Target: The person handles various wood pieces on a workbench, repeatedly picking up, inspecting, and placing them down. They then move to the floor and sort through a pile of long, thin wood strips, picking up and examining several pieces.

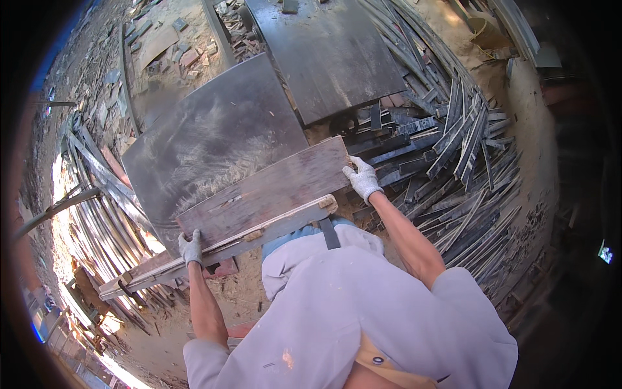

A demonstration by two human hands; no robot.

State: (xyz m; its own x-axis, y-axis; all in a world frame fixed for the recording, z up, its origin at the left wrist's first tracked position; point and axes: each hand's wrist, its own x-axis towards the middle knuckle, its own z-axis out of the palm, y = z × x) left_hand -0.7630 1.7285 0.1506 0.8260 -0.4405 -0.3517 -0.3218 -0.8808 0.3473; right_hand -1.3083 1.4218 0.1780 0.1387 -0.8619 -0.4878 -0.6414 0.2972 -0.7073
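Observation:
A long reddish-brown wooden board [269, 186] lies flat at the near side of a dark, dusty metal tabletop [214, 123]. My left hand [190, 247], in a pale knit glove, grips the board's near left corner. At the board's right end is my right hand [363, 179], gloved the same way, its fingers curled round the end edge. Close in front of my body, a straight wooden rail [259, 232] runs along the near side of the board. The undersides of both grips are hidden.
A second dark panel [330, 55] stands beyond the tabletop. Heaps of narrow wood strips [453, 139] lie to the right, and more long strips [107, 220] to the left. Wood offcuts [190, 57] are scattered at the far left. A curved bar [55, 212] juts in from the left.

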